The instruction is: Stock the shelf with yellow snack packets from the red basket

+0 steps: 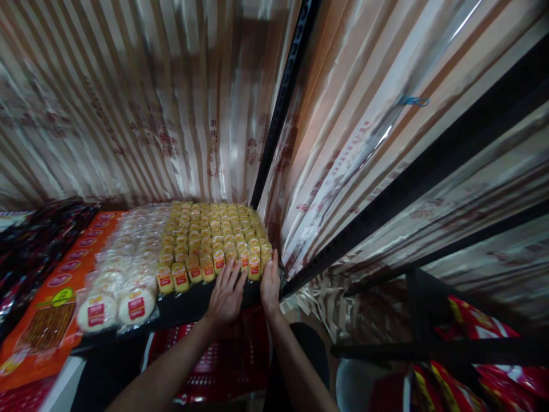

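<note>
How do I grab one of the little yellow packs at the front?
Best guess: pinch a front-row yellow pack by its top, coming from above at the shelf's front edge. The packs stand upright, tightly side by side, so only tops and front faces are free.

A shop: shelves [184, 309] of packaged snacks [214, 234], striped curtains [128, 103].

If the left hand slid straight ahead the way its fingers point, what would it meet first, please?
The left hand already touches the front row of small yellow packets; going on, it would likely push into them first.
</note>
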Demonstrator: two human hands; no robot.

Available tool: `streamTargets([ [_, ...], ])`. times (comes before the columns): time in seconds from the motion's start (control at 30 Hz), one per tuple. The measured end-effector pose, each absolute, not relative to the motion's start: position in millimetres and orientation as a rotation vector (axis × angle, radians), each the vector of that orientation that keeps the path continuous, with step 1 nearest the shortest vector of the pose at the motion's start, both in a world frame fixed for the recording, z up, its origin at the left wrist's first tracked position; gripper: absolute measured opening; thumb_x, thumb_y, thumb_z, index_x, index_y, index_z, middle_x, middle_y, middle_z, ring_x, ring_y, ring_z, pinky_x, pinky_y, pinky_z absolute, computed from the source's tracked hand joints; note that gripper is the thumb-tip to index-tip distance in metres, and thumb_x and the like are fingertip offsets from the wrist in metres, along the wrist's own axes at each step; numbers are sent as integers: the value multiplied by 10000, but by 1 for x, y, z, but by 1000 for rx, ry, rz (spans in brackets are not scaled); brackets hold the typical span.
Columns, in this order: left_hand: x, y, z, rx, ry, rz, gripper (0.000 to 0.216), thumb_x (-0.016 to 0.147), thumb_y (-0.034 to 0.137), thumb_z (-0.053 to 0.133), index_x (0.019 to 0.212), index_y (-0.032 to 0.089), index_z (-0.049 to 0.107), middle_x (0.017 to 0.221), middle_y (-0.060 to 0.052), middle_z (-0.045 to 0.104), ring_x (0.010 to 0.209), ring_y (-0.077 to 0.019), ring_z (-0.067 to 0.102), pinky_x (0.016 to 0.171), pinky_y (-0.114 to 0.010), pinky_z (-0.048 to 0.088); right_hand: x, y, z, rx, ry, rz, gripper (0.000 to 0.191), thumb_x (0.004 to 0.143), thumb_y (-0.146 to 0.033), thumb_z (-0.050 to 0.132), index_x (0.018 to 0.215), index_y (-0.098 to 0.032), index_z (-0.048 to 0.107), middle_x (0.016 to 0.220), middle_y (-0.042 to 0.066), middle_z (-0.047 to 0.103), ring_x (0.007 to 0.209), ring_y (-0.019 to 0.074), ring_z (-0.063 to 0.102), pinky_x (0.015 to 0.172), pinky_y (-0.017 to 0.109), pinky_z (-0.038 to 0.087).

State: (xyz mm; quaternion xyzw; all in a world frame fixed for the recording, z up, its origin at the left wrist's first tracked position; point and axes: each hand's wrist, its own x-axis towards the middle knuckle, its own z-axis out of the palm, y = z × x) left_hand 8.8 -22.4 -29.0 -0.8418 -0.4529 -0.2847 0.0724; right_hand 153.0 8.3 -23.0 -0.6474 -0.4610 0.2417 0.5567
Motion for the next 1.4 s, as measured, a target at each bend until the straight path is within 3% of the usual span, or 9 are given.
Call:
streamTargets([
  [0.3, 25, -7, -29, -2560, -1302, -825, 588, 824, 102, 406, 1405, 127, 313, 1488, -130, 282, 1406, -262, 121, 1094, -469, 275, 148, 9, -14, -1576, -1083, 583, 688, 909, -539, 192, 1463, -133, 151, 1524, 102, 174, 1400, 205, 164, 1142, 422, 143],
  [0.43, 6, -16, -25, -2453, -1377, -900, 553, 849, 141, 405, 1397, 112, 331, 1474, -140, 310, 1402, -267, 147, 1094, -464, 275, 143, -10, -6, -1672, -1250, 336, 676, 923, -505, 220, 1451, -84, 178, 1527, 143, 136, 1410, 237, 106, 1134, 470, 136],
  [0.6, -37, -26, -26, -2301, -1469, -923, 472, 855, 157, 452, 1327, 167, 462, 1434, -138, 385, 1384, -289, 211, 1082, -477, 280, 124, -21, 13, -1587, -1598, 55, 560, 951, -386, 249, 1442, -119, 229, 1504, 135, 233, 1394, 236, 179, 1101, 491, 231],
  [0.7, -53, -24, -28, -2270, -1500, -905, 456, 850, 188, 495, 1305, 216, 497, 1418, -123, 412, 1374, -301, 238, 1073, -482, 286, 109, 7, 25, -1530, -1719, 86, 538, 957, -355, 220, 1432, -105, 256, 1498, 136, 249, 1396, 213, 181, 1107, 466, 241],
  [0.8, -54, -18, -29, -2283, -1511, -909, 485, 845, 276, 536, 1325, 258, 472, 1434, -102, 393, 1366, -302, 259, 1077, -486, 274, 95, 51, 39, -1611, -1901, 150, 547, 956, -365, 221, 1430, -97, 270, 1513, 129, 212, 1415, 218, 84, 1118, 456, 209],
  [1.0, -43, -5, -27, -2225, -1624, -942, 557, 815, 422, 576, 1341, 295, 448, 1462, -95, 345, 1367, -340, 239, 1069, -526, 267, 83, 119, 57, -1898, -2138, 238, 538, 954, -427, 251, 1433, -185, 295, 1525, 104, 184, 1413, 266, 68, 1119, 458, 142],
  [1.27, -44, -2, -33, -2183, -1644, -947, 508, 838, 338, 568, 1332, 304, 455, 1492, -70, 287, 1386, -356, 155, 1063, -553, 276, 82, 149, 31, -2036, -2153, 129, 569, 948, -474, 218, 1444, -198, 264, 1519, 102, 208, 1412, 245, 109, 1118, 431, 126],
  [1.4, -44, -2, -33, -2180, -1645, -952, 477, 852, 264, 548, 1322, 292, 468, 1491, -76, 289, 1389, -356, 138, 1058, -564, 282, 76, 153, 25, -2022, -2131, 174, 578, 951, -440, 213, 1435, -132, 282, 1511, 110, 226, 1407, 227, 143, 1124, 395, 142],
])
